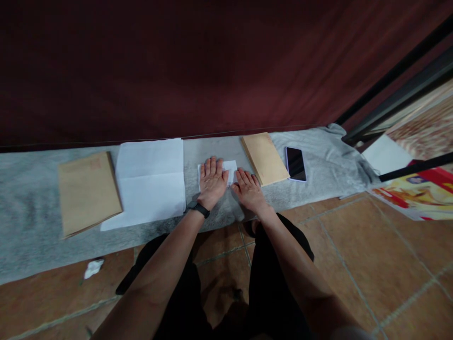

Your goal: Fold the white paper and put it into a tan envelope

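Note:
A small white folded paper [230, 168] lies on the grey cloth in the middle of the head view. My left hand [213, 182] rests flat over it, fingers spread and pointing away from me, covering most of it. Beside its right edge, my right hand [248, 189] lies flat with the fingers extended, its fingertips close to a stack of brown envelopes [265, 158]. Left of my hands are large white sheets [150, 182] with a crease across them. Another stack of brown envelopes [88, 191] overlaps their left side.
A phone [296, 164] lies right of the envelopes on the long cloth-covered surface [322, 146]. Behind it hangs a dark red cloth [212, 71]. Dark bars [406, 66] and a colourful box [421, 191] are at the right. White scrap [94, 268] lies on the tiled floor.

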Motion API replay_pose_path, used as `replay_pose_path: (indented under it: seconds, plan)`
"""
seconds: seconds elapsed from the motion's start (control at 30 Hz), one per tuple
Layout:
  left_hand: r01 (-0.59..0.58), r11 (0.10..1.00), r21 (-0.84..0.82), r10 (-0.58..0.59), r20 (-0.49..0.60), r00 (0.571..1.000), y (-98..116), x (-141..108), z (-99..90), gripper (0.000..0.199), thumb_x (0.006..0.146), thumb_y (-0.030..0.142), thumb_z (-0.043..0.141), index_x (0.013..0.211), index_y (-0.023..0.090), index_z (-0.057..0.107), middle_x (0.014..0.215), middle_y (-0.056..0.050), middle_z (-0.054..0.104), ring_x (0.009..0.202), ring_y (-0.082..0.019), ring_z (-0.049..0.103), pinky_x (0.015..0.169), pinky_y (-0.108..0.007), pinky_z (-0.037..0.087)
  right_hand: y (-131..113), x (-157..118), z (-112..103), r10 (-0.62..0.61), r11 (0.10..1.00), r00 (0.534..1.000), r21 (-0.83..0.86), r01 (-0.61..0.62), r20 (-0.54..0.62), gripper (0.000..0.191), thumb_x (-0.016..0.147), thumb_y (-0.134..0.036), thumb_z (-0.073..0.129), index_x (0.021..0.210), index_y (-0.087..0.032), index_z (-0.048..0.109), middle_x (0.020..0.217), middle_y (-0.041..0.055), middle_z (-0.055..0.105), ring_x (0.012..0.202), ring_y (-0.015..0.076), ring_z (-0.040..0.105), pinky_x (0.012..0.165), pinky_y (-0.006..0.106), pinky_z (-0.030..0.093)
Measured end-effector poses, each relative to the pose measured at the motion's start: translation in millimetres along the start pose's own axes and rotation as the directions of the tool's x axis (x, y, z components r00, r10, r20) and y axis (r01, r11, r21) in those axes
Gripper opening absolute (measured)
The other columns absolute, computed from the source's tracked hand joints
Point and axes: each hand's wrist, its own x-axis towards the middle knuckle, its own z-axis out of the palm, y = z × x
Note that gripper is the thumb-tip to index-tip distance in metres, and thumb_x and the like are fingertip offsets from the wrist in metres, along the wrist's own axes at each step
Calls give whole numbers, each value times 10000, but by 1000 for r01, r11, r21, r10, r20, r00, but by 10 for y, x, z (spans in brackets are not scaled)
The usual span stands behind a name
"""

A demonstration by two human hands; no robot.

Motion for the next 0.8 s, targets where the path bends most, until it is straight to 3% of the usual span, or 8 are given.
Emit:
replay_pose_path:
  seconds: [0.37,0.53,0.63,0.8]
  plan:
    - [22,1000,-12,-23,-56,998,-124,-48,-2,655,1033,441,254,1581,84,282,1656,-166,266,1551,-285,205,1260,-488,172,233,-59,-88,-103,993,992,70,98,70,565,999,-303,512,1536,-154,420,1629,108,353,1496,284,344,1239,482,264]
    - [17,1000,7,-17,-51,999,-142,-64,-11,657,1033,437,262,1582,77,274,1658,-170,254,1552,-284,199,1263,-481,164,352,-108,-173,-185,972,979,162,170,82,533,962,-299,598,1466,-140,522,1592,136,417,1481,282,375,1219,464,321]
    - [15,1000,14,-15,-45,999,-141,-60,-6,659,1034,431,260,1581,63,270,1658,-179,247,1552,-289,199,1265,-480,157,385,-113,-223,-222,948,973,245,201,58,420,970,-270,586,1381,-186,616,1517,117,524,1439,245,450,1194,445,377]
    - [8,1000,9,-7,-57,998,-146,-50,-44,650,1036,437,253,1574,75,295,1652,-170,274,1547,-295,214,1261,-493,169,304,-56,-283,-132,935,991,333,127,-8,365,1028,-280,470,1327,-188,660,1430,93,614,1335,191,570,1161,355,432]
